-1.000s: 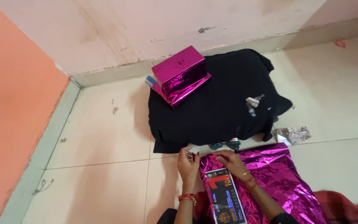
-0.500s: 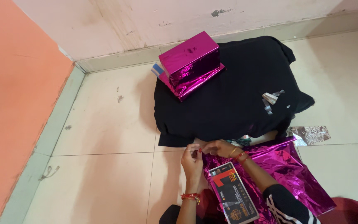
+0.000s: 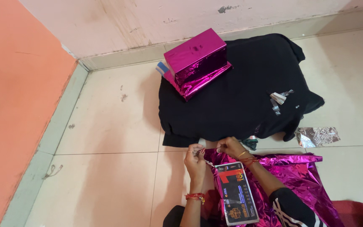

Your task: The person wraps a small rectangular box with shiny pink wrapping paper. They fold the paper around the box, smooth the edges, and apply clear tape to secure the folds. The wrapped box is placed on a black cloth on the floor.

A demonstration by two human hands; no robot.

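Observation:
My left hand (image 3: 195,159) and my right hand (image 3: 230,147) meet at the near edge of a shiny magenta foil sheet (image 3: 293,180) spread on the floor tiles. Both hands pinch the sheet's upper left edge, with what looks like a small strip of tape between them. A flat dark box with red and orange print (image 3: 236,193) lies on the foil just below my hands. Farther off, a box wrapped in the same magenta foil (image 3: 196,61) rests on the corner of a black cloth (image 3: 240,96).
Small strips of silver tape (image 3: 279,98) lie on the black cloth. A crumpled silver foil scrap (image 3: 317,136) sits on the tiles to the right. An orange wall (image 3: 17,113) runs along the left and a pale wall (image 3: 190,17) along the back.
My hands have moved up from the dark box to the foil's upper edge and pinched it. The view has shifted slightly.

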